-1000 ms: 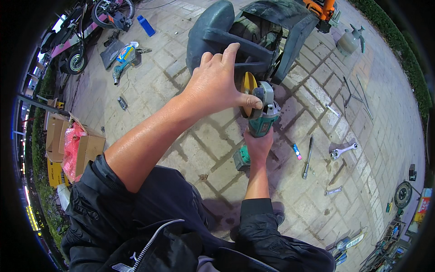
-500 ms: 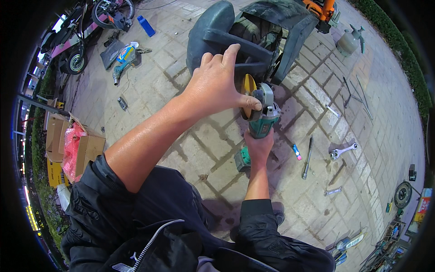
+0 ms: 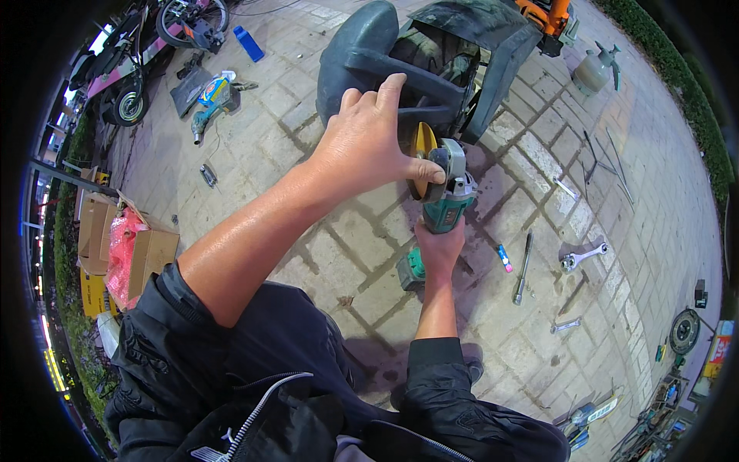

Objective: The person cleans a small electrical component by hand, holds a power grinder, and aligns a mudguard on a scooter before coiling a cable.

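Note:
My right hand [image 3: 442,250] is wrapped round the green body of a cordless angle grinder [image 3: 446,214], its silver head pointing away from me. A yellow disc-shaped part [image 3: 423,140] stands upright at the left side of the head. My left hand [image 3: 362,146] reaches over from the left with thumb and index finger spread wide apart. Its thumb lies against or just over the grinder's head; I cannot tell which. The other fingers are half bent, with nothing visible in them. Below my right hand shows the grinder's green and grey battery end [image 3: 412,269].
Just ahead stands a large dark plastic vehicle body part [image 3: 362,69]. A socket handle [image 3: 523,269], a multi-head wrench [image 3: 585,256] and a small spanner [image 3: 566,326] lie to the right. A cordless drill [image 3: 204,123] and an open cardboard box [image 3: 154,250] are on the left.
The yellow disc-shaped part and the grinder's head sit at a slightly different tilt, with more yellow showing. Both hands stay almost where they were.

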Tool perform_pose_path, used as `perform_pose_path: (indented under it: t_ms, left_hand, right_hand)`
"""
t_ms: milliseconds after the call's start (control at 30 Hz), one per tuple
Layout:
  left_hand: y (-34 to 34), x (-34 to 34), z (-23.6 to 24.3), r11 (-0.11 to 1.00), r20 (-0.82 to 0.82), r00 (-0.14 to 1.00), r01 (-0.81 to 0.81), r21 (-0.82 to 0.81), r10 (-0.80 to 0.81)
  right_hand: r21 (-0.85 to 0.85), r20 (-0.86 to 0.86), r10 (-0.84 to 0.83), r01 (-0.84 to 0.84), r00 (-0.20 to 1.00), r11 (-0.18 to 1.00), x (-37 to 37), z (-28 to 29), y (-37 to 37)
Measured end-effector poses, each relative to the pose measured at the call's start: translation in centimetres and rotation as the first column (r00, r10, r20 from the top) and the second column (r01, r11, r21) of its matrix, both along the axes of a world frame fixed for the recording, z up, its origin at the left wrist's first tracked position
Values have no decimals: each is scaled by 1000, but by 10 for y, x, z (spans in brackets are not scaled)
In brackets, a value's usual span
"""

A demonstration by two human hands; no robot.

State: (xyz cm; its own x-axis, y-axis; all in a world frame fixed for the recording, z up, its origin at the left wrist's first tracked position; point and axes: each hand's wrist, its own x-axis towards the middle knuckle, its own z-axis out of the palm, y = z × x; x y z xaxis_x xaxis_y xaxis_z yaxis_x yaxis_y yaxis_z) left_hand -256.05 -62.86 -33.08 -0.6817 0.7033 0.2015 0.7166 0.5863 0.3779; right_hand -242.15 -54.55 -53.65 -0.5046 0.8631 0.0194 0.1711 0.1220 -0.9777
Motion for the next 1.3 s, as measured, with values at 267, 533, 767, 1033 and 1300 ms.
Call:
perform_pose_path:
  t_ms: [267, 533, 767, 1033, 1300]
  left_hand:
    - [1, -2, -7, 999, -99, 995, 8, 36, -4]
    - [-1, -2, -7, 999, -100, 995, 11, 36, -8]
    - [2, 1, -1, 1000, -27, 1000, -4, 4, 4]
    - [3, 2, 0, 1000, -9, 1000, -27, -8, 27]
    - [5, 4, 1, 999, -4, 999, -46, -12, 46]
  right_hand:
    - [31, 2, -25, 25, 1000, 999, 0, -4, 1]
    - [56, -10, -19, 20, 1000, 998, 0, -7, 1]
    - [24, -23, -8, 9, 1000, 1000, -1, -6, 2]
    - [50, -19, -25, 26, 1000, 998, -2, -8, 1]
    - [24, 15, -35, 35, 999, 999, -1, -7, 2]
